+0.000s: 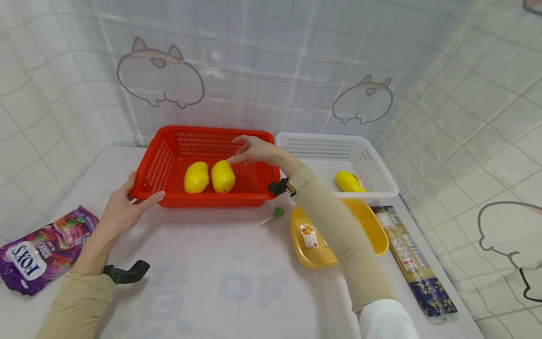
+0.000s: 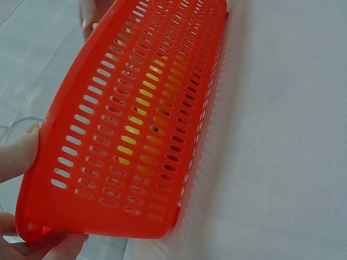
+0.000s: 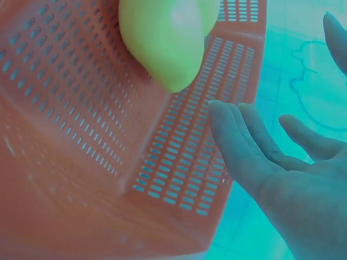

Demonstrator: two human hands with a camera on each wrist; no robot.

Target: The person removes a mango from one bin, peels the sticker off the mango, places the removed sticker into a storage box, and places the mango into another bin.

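My left hand (image 1: 123, 207) grips the front left corner of the red basket (image 1: 220, 200), thumb and fingers around its rim. In the left wrist view, fingers (image 2: 16, 157) show at that rim. Two yellow mangoes (image 1: 196, 177) lie side by side in the basket. My right hand (image 1: 258, 151) hovers over the basket's right half, its fingers loosely extended beside the right-hand mango (image 1: 223, 176). Nothing is held in it. The right wrist view shows the hand (image 3: 293, 162) apart from the mango (image 3: 168, 43).
A white basket (image 1: 390, 188) at the right holds another yellow mango (image 1: 348, 181). Before it sits a yellow tray (image 1: 377, 226) with labels, partly under my right arm. A green lollipop (image 1: 278, 212), a purple Fox's bag (image 1: 46, 249) and a long clear-and-blue package (image 1: 412, 259) lie around.
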